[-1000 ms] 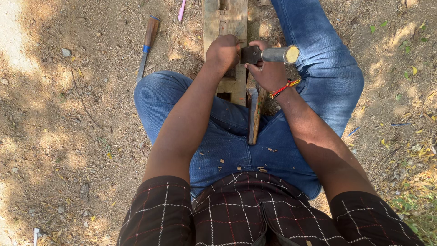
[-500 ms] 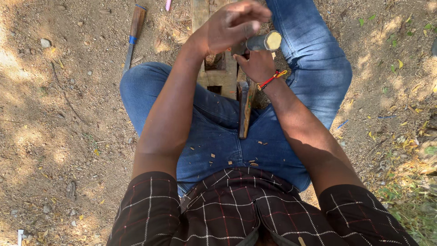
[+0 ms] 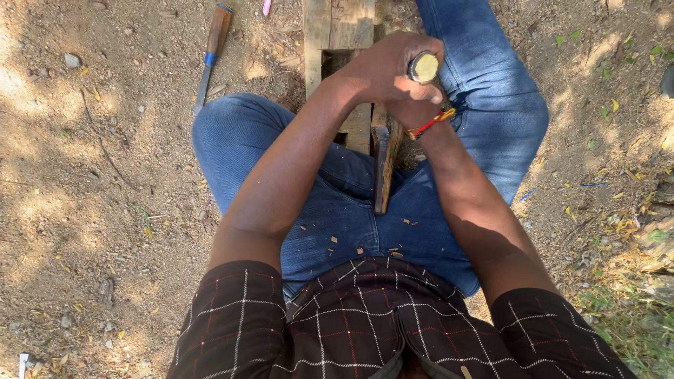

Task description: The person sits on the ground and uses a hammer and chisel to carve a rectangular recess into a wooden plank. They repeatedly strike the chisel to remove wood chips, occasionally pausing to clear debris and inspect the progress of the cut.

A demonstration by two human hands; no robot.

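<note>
Overhead, I see my left hand [image 3: 382, 70] fisted around a round wooden handle [image 3: 424, 67] over the wooden frame [image 3: 337, 31] between my knees; right hand [image 3: 414, 112] sits beneath (fingers hidden, can't tell), touching a wooden piece [image 3: 383, 165].

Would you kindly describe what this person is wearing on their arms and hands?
Both arms are bare from above the elbow down, with no gloves. The short sleeves are dark, with a thin pale check and small red flecks. The right wrist carries a thin red band with a yellow bit at one end. The left hand and right hand show no rings that I can make out.
</note>
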